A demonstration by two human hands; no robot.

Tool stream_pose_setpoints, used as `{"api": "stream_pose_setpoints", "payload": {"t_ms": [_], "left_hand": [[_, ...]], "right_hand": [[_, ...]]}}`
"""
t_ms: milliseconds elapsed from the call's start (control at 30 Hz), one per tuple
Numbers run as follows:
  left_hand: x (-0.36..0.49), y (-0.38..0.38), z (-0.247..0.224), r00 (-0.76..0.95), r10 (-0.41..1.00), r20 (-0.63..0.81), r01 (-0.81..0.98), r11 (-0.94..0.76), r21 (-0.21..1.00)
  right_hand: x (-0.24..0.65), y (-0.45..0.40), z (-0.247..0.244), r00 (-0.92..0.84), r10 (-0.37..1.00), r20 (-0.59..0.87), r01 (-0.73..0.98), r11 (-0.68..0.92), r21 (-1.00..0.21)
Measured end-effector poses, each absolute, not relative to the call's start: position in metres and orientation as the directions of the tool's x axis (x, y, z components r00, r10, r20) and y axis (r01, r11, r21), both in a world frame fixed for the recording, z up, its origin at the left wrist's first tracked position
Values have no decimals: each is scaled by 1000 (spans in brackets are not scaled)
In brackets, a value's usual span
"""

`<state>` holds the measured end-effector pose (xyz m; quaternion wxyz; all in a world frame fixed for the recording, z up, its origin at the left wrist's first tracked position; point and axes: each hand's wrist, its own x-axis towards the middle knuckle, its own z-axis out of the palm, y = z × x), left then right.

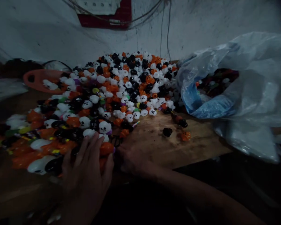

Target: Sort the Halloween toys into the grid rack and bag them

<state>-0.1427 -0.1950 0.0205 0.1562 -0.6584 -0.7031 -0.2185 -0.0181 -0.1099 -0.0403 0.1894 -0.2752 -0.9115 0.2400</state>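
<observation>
A large pile of small white, orange and black plastic pieces (131,81), some with skull faces, covers the left and middle of the wooden table (154,140). My left hand (87,165) lies over the near edge of the pile, fingers curved against several pieces, among them an orange one (106,148) beside the index finger and thumb. Just right of it, my right hand (131,159) is closed low at the table's front edge; its fingers are dark, and what they hold cannot be made out.
An open clear plastic bag (255,81) with small pieces inside stands at the right. A loose black piece (167,132) and an orange piece (185,135) lie right of centre. An orange basket (37,81) is at the back left, before the wall.
</observation>
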Motion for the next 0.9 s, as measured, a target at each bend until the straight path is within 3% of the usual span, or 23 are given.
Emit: {"api": "stream_pose_setpoints", "payload": {"t_ms": [367,567,900], "left_hand": [[-131,-194,37,-110,855,506,991,131,-7],[-127,-177,40,-64,874,482,987,128,-100],[-168,-195,28,127,891,436,962,-4,-272]], "right_hand": [[-1,-107,-31,-769,583,261,249,649,-719],[16,-35,-2,-689,691,218,542,691,-477],[-25,37,23,-602,754,262,603,645,-469]]}}
